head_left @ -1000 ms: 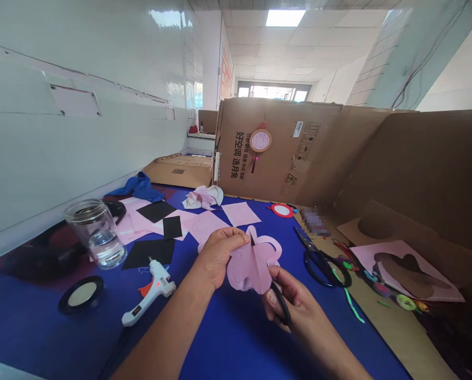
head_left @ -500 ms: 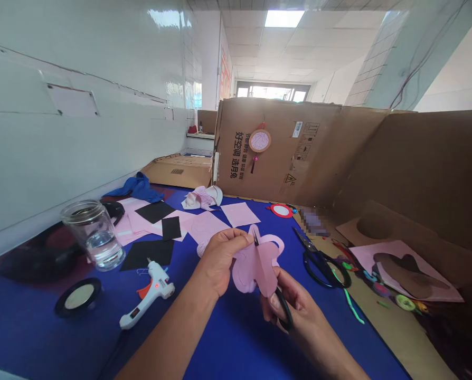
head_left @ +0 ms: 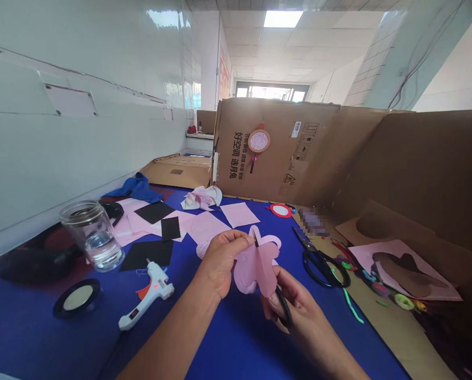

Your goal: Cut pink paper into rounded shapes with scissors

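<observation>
A pink paper cutout (head_left: 246, 269) with rounded lobes is pinched at its upper left by my left hand (head_left: 224, 261). My right hand (head_left: 289, 301) is closed round the black handles of a pair of scissors (head_left: 284, 309). The dark blade tips show near my left fingertips, at a slit in the paper; most of the blades are hidden behind a folded flap. A thin curved strip of pink paper stands out at the cutout's upper right. To the right, a second, larger pair of black scissors (head_left: 325, 266) lies on the blue table (head_left: 228, 338).
On the left are a white glue gun (head_left: 149, 295) with a red light, a glass jar (head_left: 93, 237) holding water and a black ring-shaped roll (head_left: 77, 298). Pink sheets (head_left: 239, 215) and black squares (head_left: 170, 228) lie behind my hands. A cardboard screen (head_left: 319, 153) stands behind.
Almost nothing differs. The cutout and the scissors tips have shifted very slightly, and the curved strip sits a little further left. Both hands keep their grips.
</observation>
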Available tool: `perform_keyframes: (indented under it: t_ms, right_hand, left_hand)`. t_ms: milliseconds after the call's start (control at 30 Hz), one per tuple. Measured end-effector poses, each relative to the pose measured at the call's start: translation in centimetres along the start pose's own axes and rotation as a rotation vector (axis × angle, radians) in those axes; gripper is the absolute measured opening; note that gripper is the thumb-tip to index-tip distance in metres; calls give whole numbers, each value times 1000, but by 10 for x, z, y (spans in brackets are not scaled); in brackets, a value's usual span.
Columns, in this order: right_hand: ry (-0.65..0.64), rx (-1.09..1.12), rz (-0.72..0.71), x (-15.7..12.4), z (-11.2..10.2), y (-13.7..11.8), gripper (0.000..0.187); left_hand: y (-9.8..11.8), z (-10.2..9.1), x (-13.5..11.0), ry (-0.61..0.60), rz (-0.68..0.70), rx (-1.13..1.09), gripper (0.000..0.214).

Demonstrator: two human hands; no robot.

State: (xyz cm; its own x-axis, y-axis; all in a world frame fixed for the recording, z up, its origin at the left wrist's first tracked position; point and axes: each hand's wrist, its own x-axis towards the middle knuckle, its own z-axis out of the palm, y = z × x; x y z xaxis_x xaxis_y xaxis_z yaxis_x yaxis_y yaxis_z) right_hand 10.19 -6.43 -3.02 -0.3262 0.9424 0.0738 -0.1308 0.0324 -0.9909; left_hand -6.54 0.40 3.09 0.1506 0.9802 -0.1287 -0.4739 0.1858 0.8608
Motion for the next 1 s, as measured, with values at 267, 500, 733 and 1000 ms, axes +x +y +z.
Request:
perform_keyframes:
  t_ms: [267,500,733,1000]
  right_hand:
    - [17,9,20,0,1,-3,51]
    - [15,14,11,-1,1,-3,50]
    - [3,5,-1,0,3,-5,49]
    - [2,-42,21,-1,3,-6,50]
  left_hand:
    - [-1,0,0,-12,4,10,29]
    - [-2,0,1,2,8,8,29]
    - [3,-1,2,-14,-30,11,31]
    - [4,-1,2,-39,-47,5,32]
